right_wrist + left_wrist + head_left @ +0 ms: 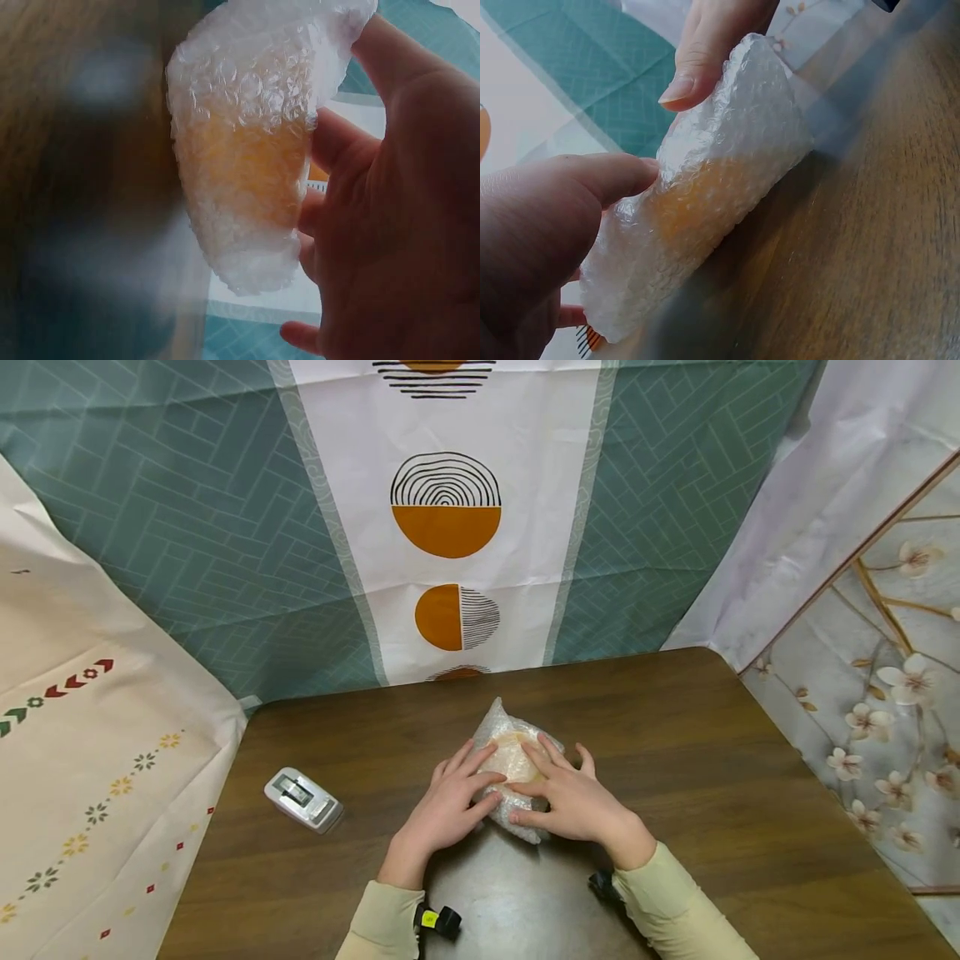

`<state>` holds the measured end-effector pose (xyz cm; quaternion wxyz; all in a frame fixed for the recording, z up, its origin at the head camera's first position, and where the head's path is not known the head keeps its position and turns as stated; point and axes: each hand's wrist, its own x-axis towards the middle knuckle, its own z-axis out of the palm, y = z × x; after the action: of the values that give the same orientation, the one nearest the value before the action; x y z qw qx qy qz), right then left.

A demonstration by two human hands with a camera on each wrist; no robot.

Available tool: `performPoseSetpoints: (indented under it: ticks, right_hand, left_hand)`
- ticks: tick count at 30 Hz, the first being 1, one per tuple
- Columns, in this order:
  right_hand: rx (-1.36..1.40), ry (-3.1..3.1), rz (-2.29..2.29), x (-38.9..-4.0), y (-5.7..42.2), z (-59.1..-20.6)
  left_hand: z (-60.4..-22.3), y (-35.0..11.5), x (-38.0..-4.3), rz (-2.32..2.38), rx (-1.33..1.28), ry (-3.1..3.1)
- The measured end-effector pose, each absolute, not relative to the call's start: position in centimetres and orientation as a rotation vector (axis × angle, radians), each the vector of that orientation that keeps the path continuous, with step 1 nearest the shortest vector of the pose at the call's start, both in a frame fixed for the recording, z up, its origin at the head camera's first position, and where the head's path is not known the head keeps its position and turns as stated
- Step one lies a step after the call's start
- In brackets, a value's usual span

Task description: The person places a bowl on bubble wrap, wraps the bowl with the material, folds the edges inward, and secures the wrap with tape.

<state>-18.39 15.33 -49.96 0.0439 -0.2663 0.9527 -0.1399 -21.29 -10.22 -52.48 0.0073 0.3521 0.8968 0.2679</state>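
Observation:
A bundle of clear bubble wrap (497,725) lies on the table in the head view, with a round yellow-orange thing (516,757) showing through it. The wrap hides what kind of thing it is. My left hand (448,800) rests on the bundle's left side, its fingers spread over the top. From the right, my right hand (576,798) lies on it the same way, fingers fanned out. In the left wrist view, the left thumb (622,176) touches the upper edge of the wrap. The right wrist view shows the right fingers along the far side of the wrap (240,82).
A small white and grey device (303,799) with a dark middle lies on the left of the brown wooden table (720,760). A patterned cloth (225,543) hangs behind the table's far edge. Light cloths with flower patterns hang at both sides.

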Motion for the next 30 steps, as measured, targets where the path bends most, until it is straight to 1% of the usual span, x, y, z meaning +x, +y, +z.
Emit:
performPoseSetpoints:
  ticks: [13,18,22,24,26,30]
  right_hand:
    - [-0.783,2.924,-0.423,-18.8,14.9,-50.1]
    - [-0.773,2.906,-0.451,-18.6,14.9,-50.3]
    - [-0.753,2.907,-0.455,-18.4,15.1,-50.3]
    - [-0.751,2.910,-0.460,-18.4,15.1,-50.3]
    - [-0.758,2.907,-0.479,-18.4,15.0,-50.4]
    - [-0.765,2.884,-0.533,-18.4,14.8,-50.5]
  left_hand:
    - [-52.2,-10.5,-21.7,0.933,1.087,2.763]
    - [-51.6,-11.8,-20.9,1.236,0.952,2.742]
    - [-51.3,-14.5,-19.5,1.535,0.816,2.840]
    - [-51.2,-16.5,-18.4,1.647,0.662,2.929]
    - [-51.1,-18.7,-17.0,1.752,0.438,3.004]
    - [-51.1,-22.2,-14.4,2.008,-0.204,3.004]
